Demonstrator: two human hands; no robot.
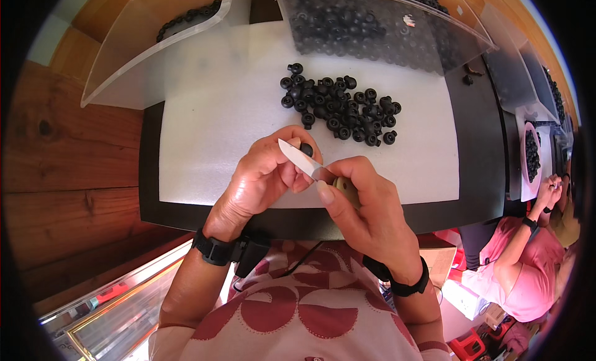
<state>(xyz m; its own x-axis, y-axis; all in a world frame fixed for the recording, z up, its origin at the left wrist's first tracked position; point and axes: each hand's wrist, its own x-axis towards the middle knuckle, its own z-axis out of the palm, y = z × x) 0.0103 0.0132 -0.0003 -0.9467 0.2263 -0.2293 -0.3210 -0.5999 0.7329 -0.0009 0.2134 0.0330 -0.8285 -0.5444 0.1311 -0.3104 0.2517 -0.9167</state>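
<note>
Over the near part of a white mat, my left hand is closed on a small round black rubber part, pinched at the fingertips. My right hand grips a small knife by its yellowish handle. The knife's blade points up and left, in front of the left fingers and right beside the black part. Whether the blade touches the part, I cannot tell. A loose pile of similar black parts lies on the mat just beyond my hands.
A clear plastic bin full of black parts stands behind the pile. Another clear bin is at the far left. The dark table's edge runs before me. At the right, another person works beside a pink tray of black parts.
</note>
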